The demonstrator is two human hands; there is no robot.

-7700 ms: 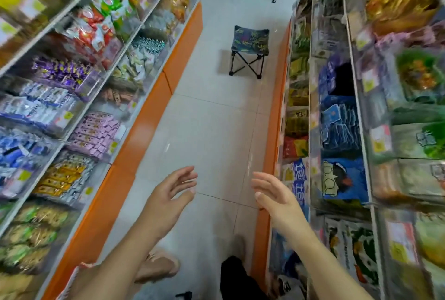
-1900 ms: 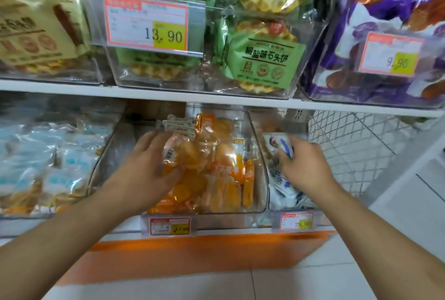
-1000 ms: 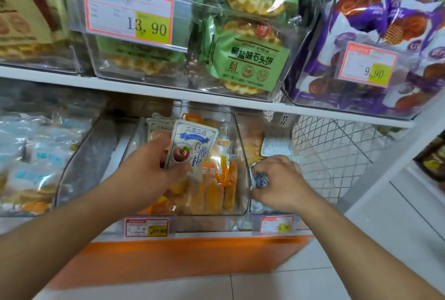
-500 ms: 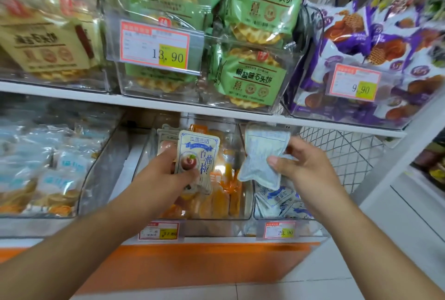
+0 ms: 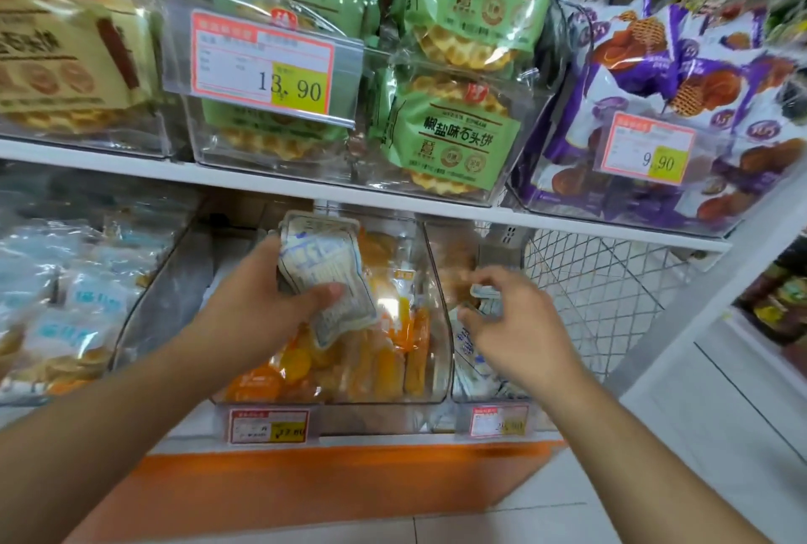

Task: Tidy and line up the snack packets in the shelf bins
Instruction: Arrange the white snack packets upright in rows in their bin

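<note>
1. The left hand (image 5: 262,303) grips a small stack of white-and-blue packets (image 5: 325,277), thumb across their front; the printed backs face the camera, and the stack's long axis runs from upper left to lower right, its top edge towards the white shelf board (image 5: 393,198).
2. That stack hangs in front of and above the orange-snack bin (image 5: 436,369), a clear bin below the shelf board filled with orange and yellow packets (image 5: 349,369) standing mostly on end.
3. The right hand (image 5: 519,325) reaches into the narrow clear bin (image 5: 441,281) just right of the orange-snack bin, fingers curled and pinching one of the white-and-blue packets lying there (image 5: 471,347); those packets lie tilted and loosely heaped.
4. A price tag (image 5: 268,425) is fixed at the front of the orange-snack bin, and another price tag (image 5: 498,419) sits below the narrow bin; their figures are too blurred to read.
5. Above the shelf board, a clear bin holds green waffle-biscuit bags (image 5: 450,133) with Chinese lettering, upright and facing out; its tag (image 5: 262,63) reads 13.90.
6. Right of them, purple bags (image 5: 633,76) fill another bin whose tag (image 5: 646,150) reads 9.90.
7. Left of the green bags stand beige biscuit bags (image 5: 56,54).
8. Left of the orange-snack bin, a bin of pale blue packets (image 5: 74,303) appears blurred.
</note>
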